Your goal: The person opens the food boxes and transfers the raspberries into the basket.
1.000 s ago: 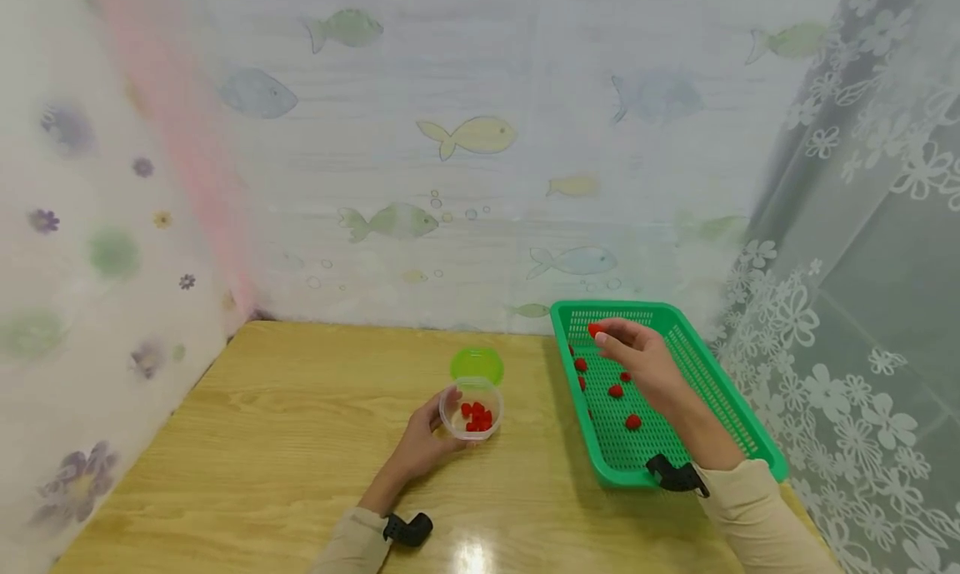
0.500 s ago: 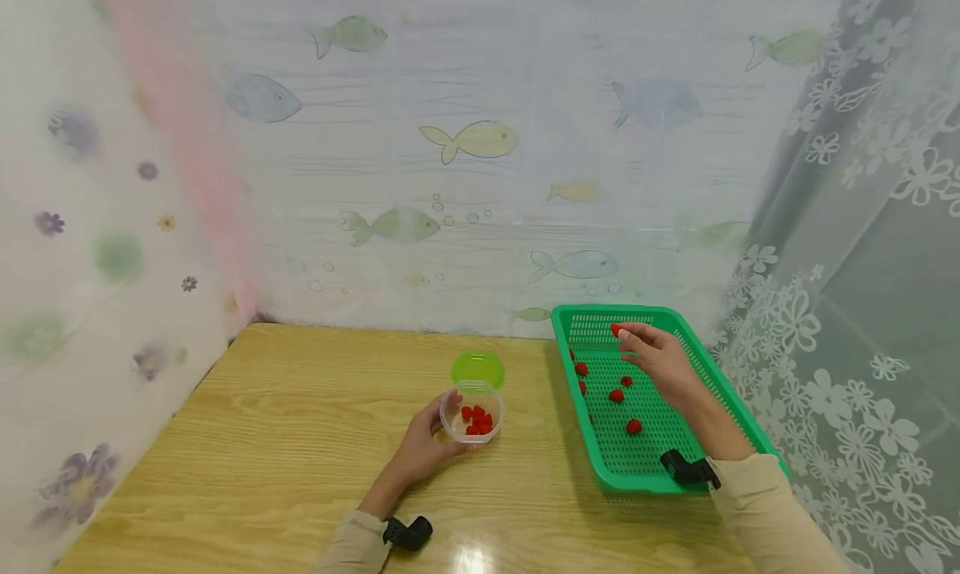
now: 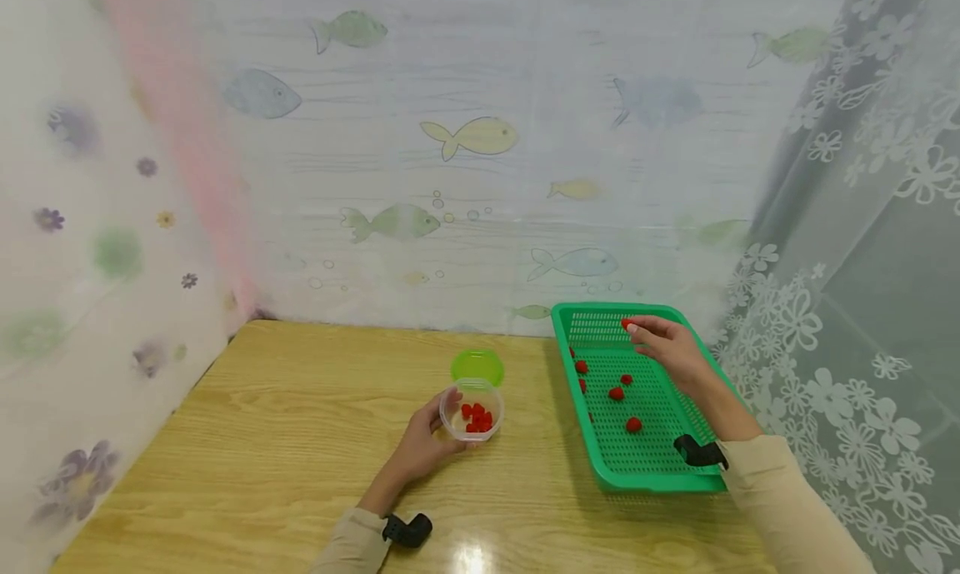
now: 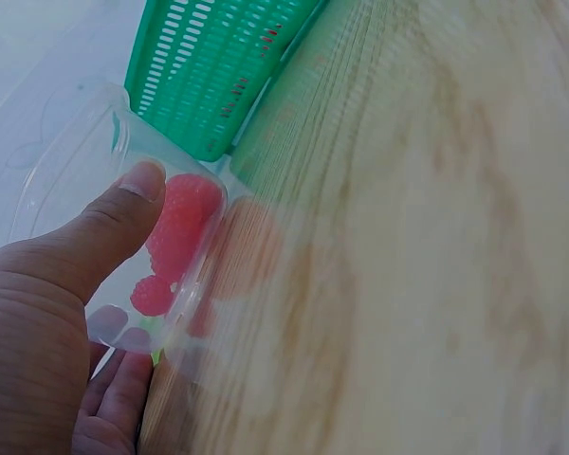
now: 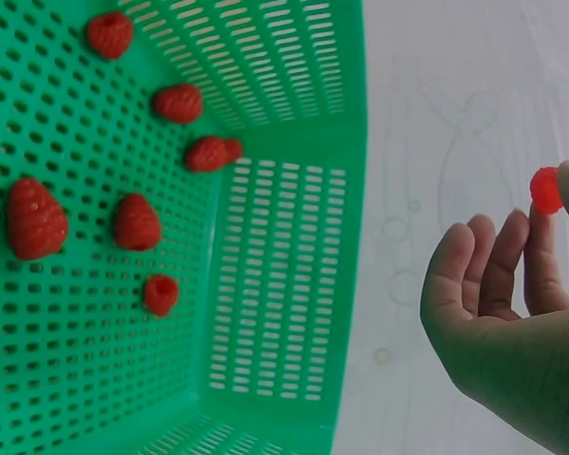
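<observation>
Around the side of a small clear plastic tub (image 3: 448, 416) curl the thumb and fingers of my left hand (image 3: 425, 441). Several raspberries (image 3: 477, 417) lie in the bottom of that tub, also visible through its wall in the left wrist view. Between thumb and fingertip my right hand (image 3: 678, 353) pinches one raspberry (image 5: 546, 191), held above the green basket (image 3: 600, 466). Loose raspberries (image 5: 36, 219) are scattered over the basket's perforated floor, several of them near its left wall.
Just behind the tub lies a bright green round lid (image 3: 477, 366) on the wooden table (image 3: 300, 407). A wall covering with printed fish (image 3: 480, 137) rises at the table's back edge. Lacy curtain (image 3: 810, 357) hangs close on the right, beside the basket.
My right hand has moved to the right over the basket, still pinching the raspberry. The left hand and the tub have stayed in place.
</observation>
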